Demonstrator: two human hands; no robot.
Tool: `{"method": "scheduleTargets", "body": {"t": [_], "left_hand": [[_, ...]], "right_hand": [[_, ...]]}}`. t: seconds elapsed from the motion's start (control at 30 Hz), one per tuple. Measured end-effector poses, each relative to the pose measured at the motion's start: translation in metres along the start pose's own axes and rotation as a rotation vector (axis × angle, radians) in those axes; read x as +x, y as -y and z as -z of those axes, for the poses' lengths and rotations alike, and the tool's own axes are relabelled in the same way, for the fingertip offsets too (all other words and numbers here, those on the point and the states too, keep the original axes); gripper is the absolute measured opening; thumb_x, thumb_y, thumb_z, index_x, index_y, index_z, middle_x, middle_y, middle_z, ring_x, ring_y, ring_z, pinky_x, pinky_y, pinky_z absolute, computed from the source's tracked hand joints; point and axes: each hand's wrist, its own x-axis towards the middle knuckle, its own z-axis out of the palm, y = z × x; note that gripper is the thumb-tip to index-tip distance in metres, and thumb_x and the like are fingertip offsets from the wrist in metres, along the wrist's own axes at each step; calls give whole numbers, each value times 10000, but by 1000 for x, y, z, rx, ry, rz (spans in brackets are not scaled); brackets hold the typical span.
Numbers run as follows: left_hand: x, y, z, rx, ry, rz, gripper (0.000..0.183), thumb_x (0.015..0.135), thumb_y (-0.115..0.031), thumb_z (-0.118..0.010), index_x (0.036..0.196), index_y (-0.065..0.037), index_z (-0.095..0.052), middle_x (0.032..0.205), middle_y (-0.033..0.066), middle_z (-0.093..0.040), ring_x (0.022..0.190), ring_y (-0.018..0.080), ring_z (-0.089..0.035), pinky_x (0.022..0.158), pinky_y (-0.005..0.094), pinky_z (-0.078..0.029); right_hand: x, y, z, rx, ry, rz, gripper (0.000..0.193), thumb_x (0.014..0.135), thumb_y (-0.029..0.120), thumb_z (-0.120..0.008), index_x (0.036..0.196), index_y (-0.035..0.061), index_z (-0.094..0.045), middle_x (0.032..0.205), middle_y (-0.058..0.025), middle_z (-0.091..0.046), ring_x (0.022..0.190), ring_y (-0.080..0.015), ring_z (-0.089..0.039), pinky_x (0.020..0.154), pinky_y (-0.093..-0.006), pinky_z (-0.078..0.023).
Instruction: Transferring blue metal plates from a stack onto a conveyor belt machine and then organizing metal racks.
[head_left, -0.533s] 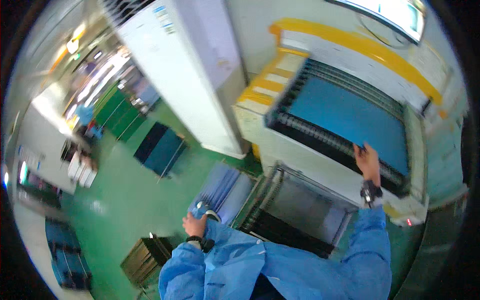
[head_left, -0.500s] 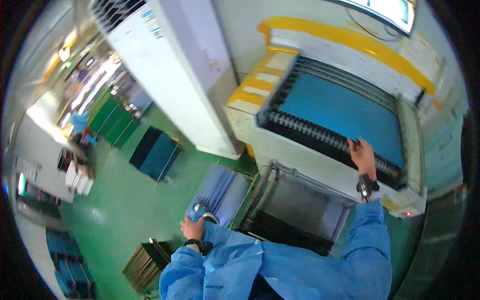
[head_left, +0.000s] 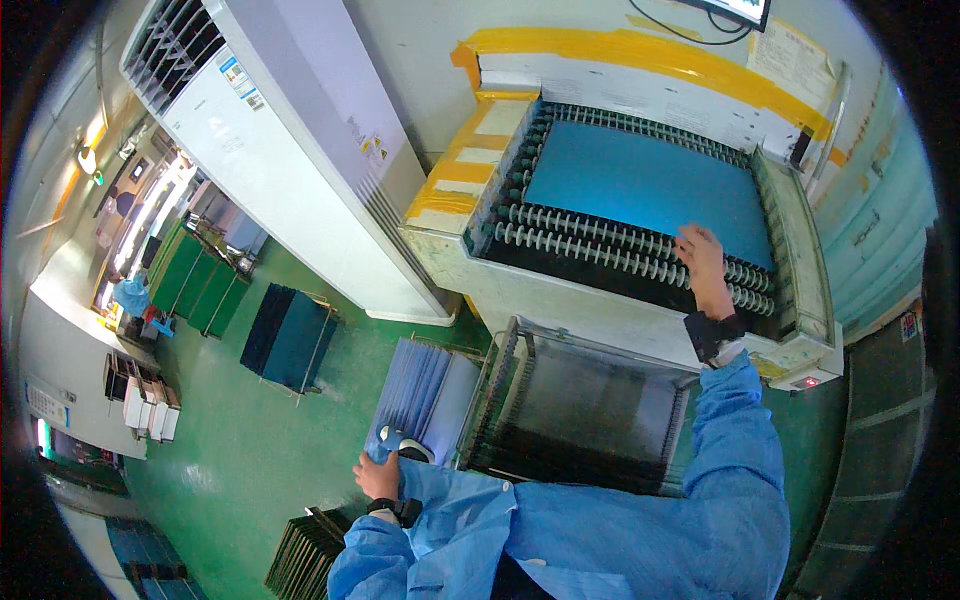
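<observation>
A flat blue panel (head_left: 640, 175) lies on the rollers (head_left: 590, 240) of a white machine ahead of me. My right hand (head_left: 704, 268) reaches over the front rollers to the panel's near edge, with loosely bent fingers and nothing seen in them. Whether the fingertips touch the panel I cannot tell. Down by my coat hem, my left hand (head_left: 378, 477) hangs with its fingers partly spread and no object visible in it. Next to it, blue-grey panels (head_left: 408, 390) stand in a rack close to my shoe (head_left: 403, 443).
A black-framed rack (head_left: 590, 400) stands between me and the machine (head_left: 590, 310). To the left are a tall white air conditioner (head_left: 300, 170), a rack of dark blue panels (head_left: 290, 340) and a slatted rack (head_left: 305, 550). A screen (head_left: 730, 10) hangs above the machine.
The view has shifted, so the machine appears farther left and higher. My right fingers, earlier bent together at the panel's near edge, look looser. My left hand stays low by the coat.
</observation>
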Motion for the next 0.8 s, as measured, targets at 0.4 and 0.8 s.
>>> {"method": "scheduleTargets", "body": {"t": [0.4,0.8], "left_hand": [[0,5,-2,16,13,0,834,699,-521,-779,1348,-65,-521,1244,247,-524,1129,466,-539,938,535,-481],[-1,8,-1,18,-4,18,832,683,-529,-798,1321,-63,-537,1245,247,-524,1128,469,-537,921,541,-487]], "right_hand": [[2,4,-21,-1337,0,365,570,923,454,-586,1419,182,-519,1538,-149,-395,1417,-401,-338,1129,-593,-269],[49,24,-25,-1372,138,189,599,949,471,-553,1479,213,-451,1588,-105,-321,1457,-351,-281,1148,-596,-246]]}}
